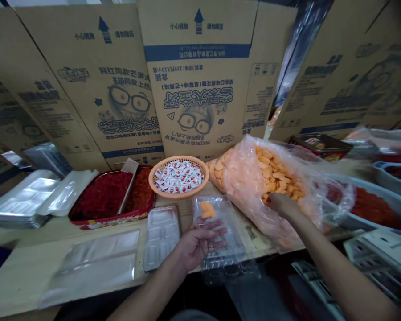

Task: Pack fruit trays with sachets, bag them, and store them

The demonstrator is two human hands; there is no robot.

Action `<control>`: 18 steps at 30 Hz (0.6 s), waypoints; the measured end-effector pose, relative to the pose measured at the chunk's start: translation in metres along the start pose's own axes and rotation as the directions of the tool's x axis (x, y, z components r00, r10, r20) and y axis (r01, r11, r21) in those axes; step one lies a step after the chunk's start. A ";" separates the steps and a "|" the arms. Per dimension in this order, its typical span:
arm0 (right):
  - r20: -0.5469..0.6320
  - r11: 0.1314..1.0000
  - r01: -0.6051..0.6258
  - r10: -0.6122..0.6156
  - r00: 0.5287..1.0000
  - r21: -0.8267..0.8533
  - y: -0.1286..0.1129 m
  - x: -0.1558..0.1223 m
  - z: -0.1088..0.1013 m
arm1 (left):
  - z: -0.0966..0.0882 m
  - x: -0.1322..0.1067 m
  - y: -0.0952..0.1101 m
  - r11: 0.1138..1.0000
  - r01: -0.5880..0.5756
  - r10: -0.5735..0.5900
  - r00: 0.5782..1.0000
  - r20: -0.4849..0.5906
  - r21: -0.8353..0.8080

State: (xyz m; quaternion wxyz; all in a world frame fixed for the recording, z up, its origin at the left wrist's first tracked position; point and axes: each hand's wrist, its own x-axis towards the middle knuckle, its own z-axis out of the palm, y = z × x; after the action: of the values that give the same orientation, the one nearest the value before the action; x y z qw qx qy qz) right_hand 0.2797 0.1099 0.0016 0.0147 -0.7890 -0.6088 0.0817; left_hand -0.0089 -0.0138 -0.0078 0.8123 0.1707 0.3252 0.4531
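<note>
My left hand [198, 243] holds a clear plastic tray [220, 232] from below, its fingers showing through the plastic. An orange dried fruit piece [207, 209] lies in the tray's far compartment. My right hand [280, 204] reaches into a large clear plastic bag [254, 178] full of orange dried fruit pieces [277, 171]. Its fingers are buried among the pieces, so what they hold is hidden.
An orange basket [153, 178] of small white sachets stands behind the tray. A red tray [96, 219] of red shredded food sits at left, with stacks of clear trays [26, 203] beside it. Another empty clear tray [161, 236] and plastic sleeves [96, 263] lie on the table. Cardboard boxes [200, 76] stand behind.
</note>
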 end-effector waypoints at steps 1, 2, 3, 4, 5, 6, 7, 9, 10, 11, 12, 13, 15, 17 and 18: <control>-0.015 1.000 -0.010 0.010 1.000 0.014 0.000 -0.002 -0.001 | -0.001 0.000 0.001 1.000 -0.003 0.003 1.000 0.002 0.004; -0.047 1.000 -0.023 0.024 0.999 0.018 0.000 -0.004 -0.003 | -0.003 -0.001 0.002 1.000 -0.006 0.006 1.000 0.004 0.003; -0.107 0.999 -0.034 0.038 0.993 0.038 -0.001 -0.008 -0.007 | -0.005 -0.001 0.003 1.000 -0.009 0.009 1.000 0.007 0.000; -0.194 0.995 -0.033 0.051 0.980 0.095 -0.004 -0.013 -0.011 | -0.007 -0.001 0.004 1.000 -0.013 0.013 1.000 0.011 -0.004; -0.289 0.980 -0.010 0.069 0.955 0.200 -0.009 -0.020 -0.016 | -0.009 -0.001 0.005 1.000 -0.018 0.018 1.000 0.016 -0.009; -0.371 0.936 0.054 0.084 0.925 0.347 -0.015 -0.027 -0.020 | -0.011 -0.001 0.007 1.000 -0.024 0.024 0.999 0.023 -0.013; -0.428 0.845 0.157 0.092 0.899 0.511 -0.025 -0.036 -0.024 | -0.012 -0.001 0.008 0.999 -0.031 0.031 0.999 0.027 -0.018; -0.444 0.532 0.357 0.039 0.895 0.768 -0.050 -0.054 -0.030 | -0.015 -0.003 0.010 0.999 -0.047 0.047 0.998 0.033 -0.025; -0.410 0.388 0.389 -0.033 0.912 0.835 -0.064 -0.062 -0.031 | -0.016 -0.005 0.012 0.998 -0.057 0.058 0.998 0.033 -0.027; -0.358 0.286 0.377 -0.120 0.926 0.881 -0.078 -0.070 -0.030 | -0.017 -0.007 0.013 0.997 -0.067 0.068 0.997 0.033 -0.029; -0.296 0.229 0.344 -0.219 0.930 0.911 -0.092 -0.075 -0.029 | -0.018 -0.010 0.015 0.997 -0.076 0.077 0.996 0.032 -0.030; -0.233 0.213 0.308 -0.315 0.920 0.927 -0.105 -0.078 -0.026 | -0.020 -0.013 0.017 0.996 -0.087 0.087 0.996 0.032 -0.029; -0.137 0.252 0.290 -0.491 0.861 0.923 -0.128 -0.080 -0.017 | -0.025 -0.020 0.021 0.994 -0.110 0.111 0.993 0.040 -0.019; -0.103 0.306 0.363 -0.623 0.775 0.880 -0.146 -0.076 -0.004 | -0.032 -0.026 0.024 0.990 -0.140 0.141 0.989 0.048 -0.007; -0.106 0.330 0.417 -0.664 0.740 0.847 -0.154 -0.074 0.003 | -0.036 -0.029 0.026 0.988 -0.155 0.155 0.987 0.051 -0.004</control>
State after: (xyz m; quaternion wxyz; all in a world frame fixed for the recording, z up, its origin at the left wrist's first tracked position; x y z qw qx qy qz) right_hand 0.1132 0.0779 0.0263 0.3315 -0.4128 -0.7183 0.4513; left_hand -0.0609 -0.0249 -0.0085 0.7826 0.2070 0.2903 0.5103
